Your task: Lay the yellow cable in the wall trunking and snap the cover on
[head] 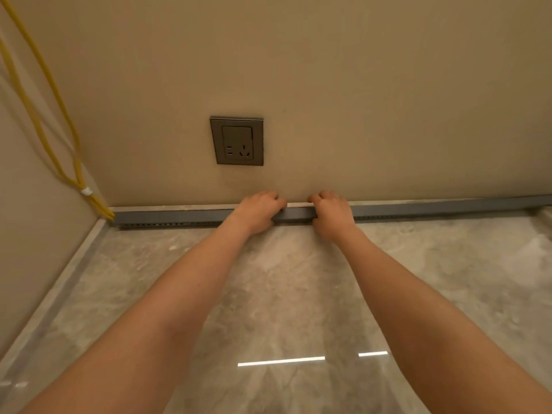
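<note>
Fitting the cover (418,206) to the wall trunking (155,224) at the foot of the wall, below the socket (237,141). The left hand (260,210) and right hand (330,212) sit near each other at mid-run. Each grasps the grey cover, fingers curled over its top edge and the heel of the hand against its front.

The yellow cable (100,206) drops down the corner and enters the trunking's left end. Its run inside is hidden.

Whether the cover has latched cannot be told. The step is probably best done by pressing squarely toward the wall, then working outward along both sides and checking that no cable is pinched under the lip.
</note>
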Tool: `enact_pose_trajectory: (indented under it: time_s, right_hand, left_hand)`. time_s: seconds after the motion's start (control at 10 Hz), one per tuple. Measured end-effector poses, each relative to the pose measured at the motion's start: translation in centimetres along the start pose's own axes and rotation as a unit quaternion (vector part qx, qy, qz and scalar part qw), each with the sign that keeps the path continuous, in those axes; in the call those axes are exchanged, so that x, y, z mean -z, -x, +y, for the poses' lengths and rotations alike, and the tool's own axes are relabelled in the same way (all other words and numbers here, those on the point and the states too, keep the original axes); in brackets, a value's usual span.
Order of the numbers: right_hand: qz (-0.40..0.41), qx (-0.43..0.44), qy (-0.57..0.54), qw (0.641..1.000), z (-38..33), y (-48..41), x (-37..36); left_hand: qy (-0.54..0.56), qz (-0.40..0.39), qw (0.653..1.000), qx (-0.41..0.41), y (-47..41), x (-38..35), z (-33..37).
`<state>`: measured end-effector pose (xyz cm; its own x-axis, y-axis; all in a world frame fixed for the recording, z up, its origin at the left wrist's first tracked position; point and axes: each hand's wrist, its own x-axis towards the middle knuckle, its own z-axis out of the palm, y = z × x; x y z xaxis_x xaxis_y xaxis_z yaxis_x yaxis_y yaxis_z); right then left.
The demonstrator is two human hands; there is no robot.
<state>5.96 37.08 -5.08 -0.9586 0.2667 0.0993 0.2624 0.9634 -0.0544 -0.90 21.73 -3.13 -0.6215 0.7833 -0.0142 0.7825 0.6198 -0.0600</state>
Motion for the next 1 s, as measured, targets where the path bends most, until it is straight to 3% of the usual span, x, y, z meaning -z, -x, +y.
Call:
enact_pose_trajectory:
  time_s: [0.4, 1.0]
  right_hand:
    - [-0.005, 0.019, 0.019, 1.0, 1.7, 0.3, 0.1]
    - [-0.047, -0.001, 0.025, 0.999, 3.8, 0.5, 1.5]
  left_hand:
    - [0.002, 0.029, 1.0, -0.012, -2.5, 0.0, 3.9]
    - [0.01, -0.02, 0.999, 0.031, -3.0, 1.4, 4.4]
